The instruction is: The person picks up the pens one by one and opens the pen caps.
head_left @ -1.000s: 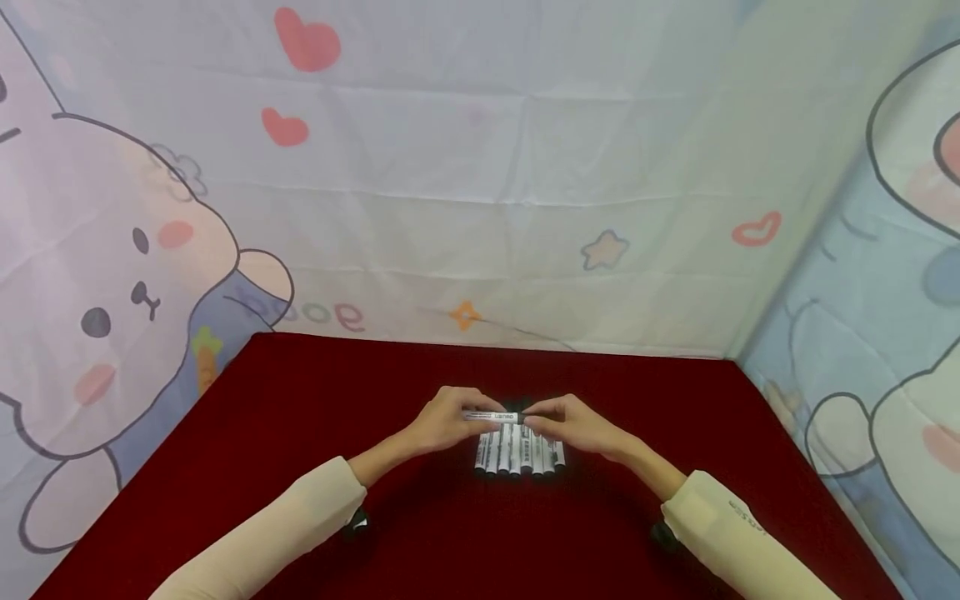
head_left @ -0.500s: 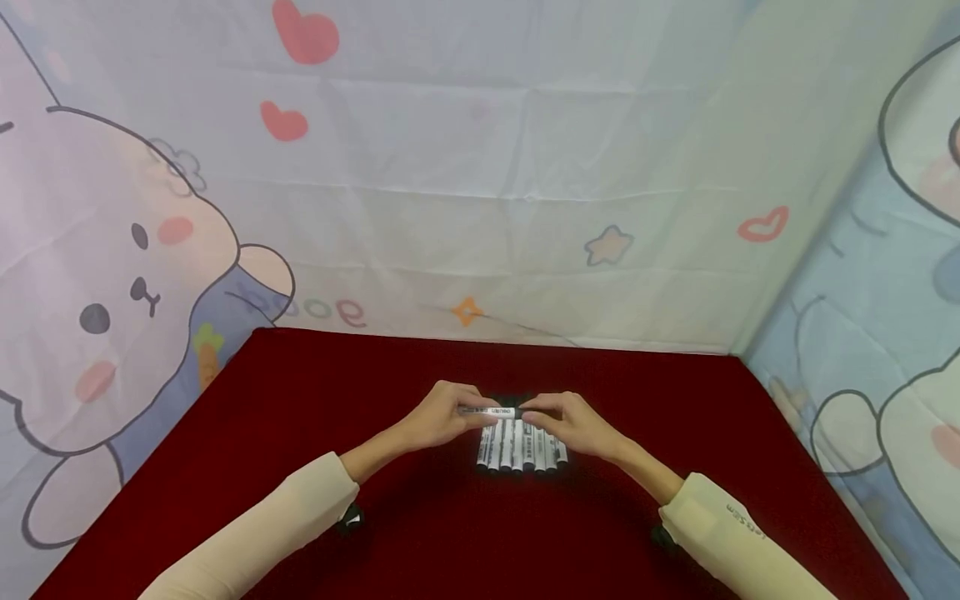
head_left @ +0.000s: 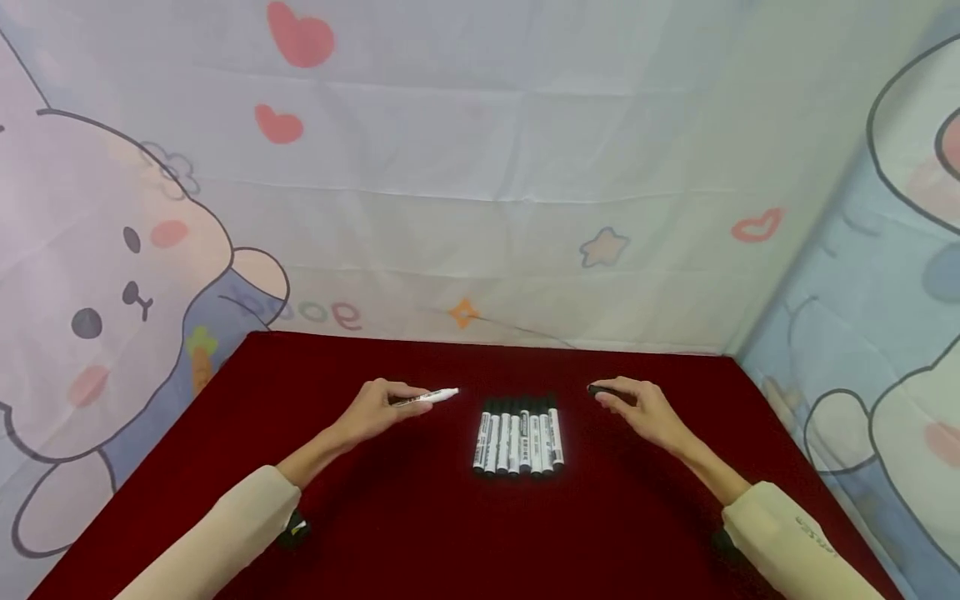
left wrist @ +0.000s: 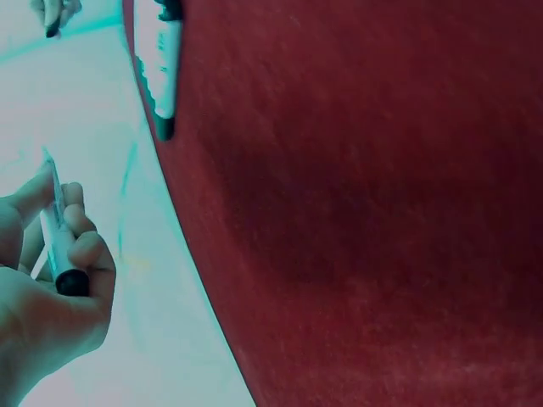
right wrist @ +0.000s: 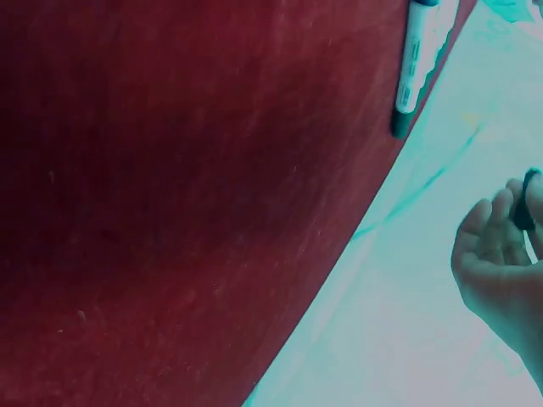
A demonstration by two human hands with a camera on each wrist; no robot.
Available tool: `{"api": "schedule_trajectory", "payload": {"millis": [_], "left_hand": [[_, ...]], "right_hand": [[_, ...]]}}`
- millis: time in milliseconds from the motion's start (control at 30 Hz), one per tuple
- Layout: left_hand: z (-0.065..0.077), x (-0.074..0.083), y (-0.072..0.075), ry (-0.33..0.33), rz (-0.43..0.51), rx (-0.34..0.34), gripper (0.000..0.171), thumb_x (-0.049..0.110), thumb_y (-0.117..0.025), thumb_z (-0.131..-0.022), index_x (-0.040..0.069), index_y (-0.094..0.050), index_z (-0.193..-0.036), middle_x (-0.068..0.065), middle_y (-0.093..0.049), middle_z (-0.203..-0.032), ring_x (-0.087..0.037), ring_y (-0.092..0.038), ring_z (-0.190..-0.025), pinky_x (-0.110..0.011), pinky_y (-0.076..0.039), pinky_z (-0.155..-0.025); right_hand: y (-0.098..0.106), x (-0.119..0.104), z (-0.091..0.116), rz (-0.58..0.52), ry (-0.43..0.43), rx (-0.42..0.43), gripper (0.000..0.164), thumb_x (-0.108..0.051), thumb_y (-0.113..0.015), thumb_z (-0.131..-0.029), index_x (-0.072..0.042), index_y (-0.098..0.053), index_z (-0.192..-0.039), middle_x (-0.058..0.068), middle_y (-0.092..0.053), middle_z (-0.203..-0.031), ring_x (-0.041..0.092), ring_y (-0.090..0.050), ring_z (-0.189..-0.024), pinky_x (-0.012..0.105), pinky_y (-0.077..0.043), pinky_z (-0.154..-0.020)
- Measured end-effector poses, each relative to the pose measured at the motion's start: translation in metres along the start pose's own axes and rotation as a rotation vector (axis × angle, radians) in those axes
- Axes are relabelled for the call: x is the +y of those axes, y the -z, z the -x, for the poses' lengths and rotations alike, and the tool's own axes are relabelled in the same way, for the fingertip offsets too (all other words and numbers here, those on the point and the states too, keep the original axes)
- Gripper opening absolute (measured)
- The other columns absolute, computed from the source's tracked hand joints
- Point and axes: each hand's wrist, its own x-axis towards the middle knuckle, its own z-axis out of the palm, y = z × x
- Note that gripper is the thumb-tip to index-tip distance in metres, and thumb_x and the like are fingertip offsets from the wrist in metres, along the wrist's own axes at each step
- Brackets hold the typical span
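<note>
My left hand (head_left: pixel 381 408) pinches an uncapped white marker (head_left: pixel 438 395) between thumb and fingers, its bare tip pointing right. In the left wrist view the black end of this marker (left wrist: pixel 71 282) faces the camera. A black marker cap (head_left: pixel 600 389) is pinched by my right hand (head_left: pixel 643 408), well apart from the marker. The right wrist view shows the dark cap (right wrist: pixel 528 203) partly cut off at the edge. Between the hands a row of several white markers (head_left: pixel 513 442) with black caps lies side by side on the table.
The dark red tabletop (head_left: pixel 480 533) spreads under both hands. Behind it hangs a pale cloth backdrop (head_left: pixel 450 167) with cartoon prints, and a similar cloth (head_left: pixel 885 333) stands at the right side.
Earlier both hands held the capped marker together above the row. Now the cap has come off; the left hand has moved left with the marker, the right hand right with the cap.
</note>
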Motion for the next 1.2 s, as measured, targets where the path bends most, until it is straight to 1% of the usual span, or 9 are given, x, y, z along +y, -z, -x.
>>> {"api": "schedule_trajectory", "payload": {"millis": [100,167,300,533,600,733,833,1033,1200], "left_hand": [[0.003,-0.007,0.007,-0.004,-0.013,-0.017,0.030,0.021,-0.074,-0.095,0.004,-0.076,-0.120,-0.013,-0.074,-0.102,-0.009,-0.042,-0.065,-0.021,-0.035,-0.056],[0.002,-0.007,0.004,-0.030,-0.005,-0.045,0.031,0.022,-0.073,-0.096,0.004,-0.074,-0.122,-0.013,-0.074,-0.104,-0.010,-0.045,-0.068,-0.021,-0.037,-0.058],[-0.003,-0.005,-0.005,-0.046,0.006,-0.046,0.032,0.018,-0.070,-0.097,0.003,-0.072,-0.125,-0.016,-0.071,-0.096,-0.010,-0.045,-0.067,-0.021,-0.036,-0.057],[-0.008,-0.005,-0.005,-0.080,-0.051,-0.037,0.022,0.009,-0.075,-0.092,0.001,-0.076,-0.113,-0.015,-0.078,-0.097,-0.009,-0.057,-0.069,-0.020,-0.045,-0.061],[-0.010,-0.005,-0.002,-0.057,-0.058,-0.039,0.020,0.007,-0.077,-0.090,0.002,-0.077,-0.108,-0.014,-0.079,-0.093,-0.010,-0.058,-0.065,-0.021,-0.046,-0.057],[-0.012,-0.004,0.005,-0.023,-0.068,-0.013,0.019,0.006,-0.079,-0.087,-0.001,-0.076,-0.105,-0.016,-0.078,-0.092,-0.015,-0.067,-0.068,-0.022,-0.051,-0.057],[-0.018,-0.005,0.008,-0.041,-0.108,0.026,0.016,0.007,-0.080,-0.087,-0.001,-0.075,-0.100,-0.016,-0.077,-0.091,-0.020,-0.072,-0.079,-0.023,-0.054,-0.065],[-0.028,-0.010,0.008,-0.003,-0.156,0.106,0.012,0.012,-0.079,-0.088,0.002,-0.072,-0.090,-0.012,-0.073,-0.085,-0.018,-0.068,-0.076,-0.027,-0.051,-0.065],[-0.033,-0.016,0.007,0.061,-0.100,0.120,0.020,0.012,-0.077,-0.090,-0.003,-0.072,-0.102,-0.017,-0.076,-0.093,-0.028,-0.074,-0.084,-0.035,-0.059,-0.072]], "right_hand": [[0.007,0.005,-0.002,-0.043,-0.082,-0.116,0.031,-0.017,-0.062,-0.103,-0.002,-0.067,-0.130,0.019,-0.071,-0.120,0.013,-0.064,-0.090,0.026,-0.053,-0.072],[0.005,0.005,-0.004,-0.068,-0.126,-0.155,0.036,-0.024,-0.062,-0.104,-0.004,-0.065,-0.134,0.019,-0.069,-0.127,0.021,-0.064,-0.094,0.027,-0.053,-0.074],[-0.001,0.007,-0.007,-0.068,-0.175,-0.145,0.037,-0.024,-0.064,-0.103,-0.004,-0.065,-0.134,0.018,-0.068,-0.130,0.025,-0.065,-0.103,0.026,-0.054,-0.080],[-0.002,0.012,-0.005,-0.048,-0.190,-0.138,0.034,-0.025,-0.067,-0.100,-0.011,-0.068,-0.131,0.014,-0.065,-0.123,0.019,-0.052,-0.091,0.027,-0.045,-0.072],[-0.001,0.013,-0.005,-0.043,-0.180,-0.149,0.034,-0.025,-0.067,-0.100,-0.012,-0.069,-0.131,0.013,-0.065,-0.122,0.020,-0.051,-0.091,0.027,-0.044,-0.072],[-0.001,0.015,-0.008,-0.035,-0.153,-0.167,0.034,-0.024,-0.066,-0.101,-0.010,-0.068,-0.132,0.014,-0.067,-0.128,0.020,-0.057,-0.098,0.026,-0.049,-0.078],[-0.001,0.017,-0.009,-0.022,-0.158,-0.162,0.034,-0.025,-0.067,-0.101,-0.010,-0.069,-0.132,0.014,-0.067,-0.132,0.019,-0.060,-0.101,0.027,-0.051,-0.081],[-0.001,0.018,-0.012,-0.007,-0.195,-0.137,0.033,-0.026,-0.068,-0.100,-0.012,-0.070,-0.130,0.011,-0.061,-0.112,0.019,-0.044,-0.091,0.032,-0.040,-0.074],[-0.001,0.017,-0.013,-0.023,-0.204,-0.137,0.033,-0.024,-0.067,-0.100,-0.010,-0.069,-0.130,0.012,-0.061,-0.113,0.021,-0.044,-0.092,0.032,-0.039,-0.074]]}}
